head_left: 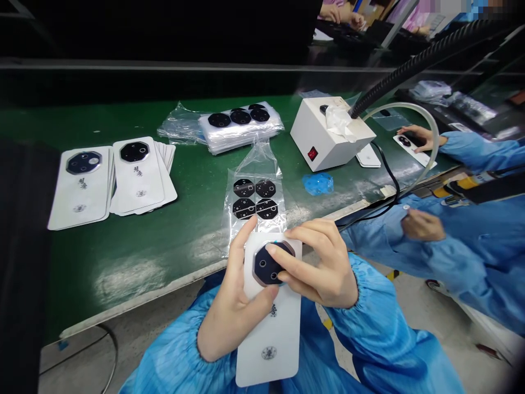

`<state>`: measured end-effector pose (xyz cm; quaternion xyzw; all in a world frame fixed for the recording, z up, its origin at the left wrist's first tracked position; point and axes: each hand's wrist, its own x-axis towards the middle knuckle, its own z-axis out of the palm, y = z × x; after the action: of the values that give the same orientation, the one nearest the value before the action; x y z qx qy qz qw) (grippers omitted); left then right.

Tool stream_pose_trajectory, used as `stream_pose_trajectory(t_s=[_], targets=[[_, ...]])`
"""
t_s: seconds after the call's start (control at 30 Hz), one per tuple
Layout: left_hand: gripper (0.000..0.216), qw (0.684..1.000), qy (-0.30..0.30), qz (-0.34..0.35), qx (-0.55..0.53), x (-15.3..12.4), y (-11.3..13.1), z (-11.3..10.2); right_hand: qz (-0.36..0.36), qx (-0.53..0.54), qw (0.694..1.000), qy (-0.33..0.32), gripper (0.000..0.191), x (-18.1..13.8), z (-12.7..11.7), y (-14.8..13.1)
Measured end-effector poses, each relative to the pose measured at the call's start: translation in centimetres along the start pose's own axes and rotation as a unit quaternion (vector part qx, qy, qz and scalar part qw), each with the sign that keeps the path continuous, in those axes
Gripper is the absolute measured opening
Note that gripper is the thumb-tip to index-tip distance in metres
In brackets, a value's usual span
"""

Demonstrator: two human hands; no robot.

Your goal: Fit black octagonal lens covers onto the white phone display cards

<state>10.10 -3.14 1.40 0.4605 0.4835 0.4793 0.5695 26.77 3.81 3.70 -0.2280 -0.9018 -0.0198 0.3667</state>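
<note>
I have the left hand (pixel 235 309) clamped on a white, rounded rectangular panel (pixel 268 331), above the near edge of the green counter (pixel 200 202). Right hand (pixel 326 268): fingertips on its dark octagonal plate (pixel 263 271), partly hiding it; grip can't be told. Judged mid-work. Left: two stacks of white panels (pixel 80 194), top ones bearing octagons. Just beyond: four black octagonal pieces (pixel 245 188) with clear plastic film (pixel 228 232).

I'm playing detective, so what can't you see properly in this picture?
All in the head view:
- Dark octagonal plate: upper right part hidden behind fingers of the right hand.
- Black writing on the white panel: partly hidden by the thumb of the left hand.
- Round emblem lower down: its details are too small to make out.
- Co-worker's upper sleeve: cut off by the right edge.
</note>
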Motion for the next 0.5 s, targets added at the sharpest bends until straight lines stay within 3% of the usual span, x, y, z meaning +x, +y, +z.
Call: stream_pose_trajectory(t_s=[0.3, 0.5], targets=[[0.076, 1.0, 0.0, 0.005, -0.012, -0.47, 0.13, -0.21, -0.034, 0.078, 0.996, -0.009, 0.02, 0.07, -0.97, 0.62], [0.072, 0.998, -0.019, 0.031, 0.048, -0.82, 0.17, -0.17, 0.053, 0.118, 0.991, 0.04, 0.005, 0.6, -0.48, -0.02]])
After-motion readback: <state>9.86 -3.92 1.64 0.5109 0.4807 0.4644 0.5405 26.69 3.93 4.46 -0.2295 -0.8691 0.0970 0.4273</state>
